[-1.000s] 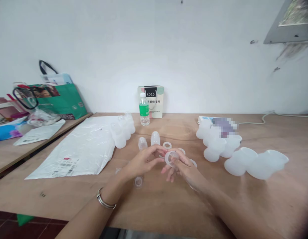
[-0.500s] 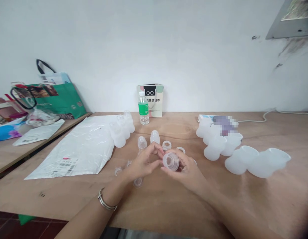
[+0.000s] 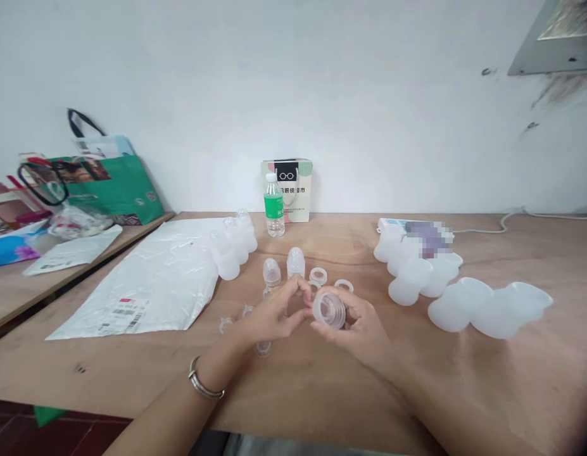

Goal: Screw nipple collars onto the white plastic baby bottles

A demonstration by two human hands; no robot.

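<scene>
My right hand (image 3: 362,323) is closed around a clear, ribbed plastic bottle cap (image 3: 329,311), its round open end turned up toward me. My left hand (image 3: 281,310) has its thumb and fingertips bent together at the cap's left rim; whatever they pinch is hidden. Just beyond my hands stand two clear domed caps, a left one (image 3: 271,271) and a right one (image 3: 296,261). White rings lie close by, one farther back (image 3: 318,275) and one to the right (image 3: 344,286). Clear silicone-like pieces (image 3: 227,325) lie partly behind my left forearm.
Several frosted, rounded bottle bodies (image 3: 410,278) stand on the right, and capped ones (image 3: 227,259) on the left beside a white mailing bag (image 3: 155,278). A water bottle (image 3: 275,206) and a paper bag (image 3: 300,196) are at the wall. A green bag (image 3: 117,190) sits far left.
The cap and both hands have shifted slightly to the right. The cap's open end shows a little more toward me. My grip looks the same, and the things on the table stay put.
</scene>
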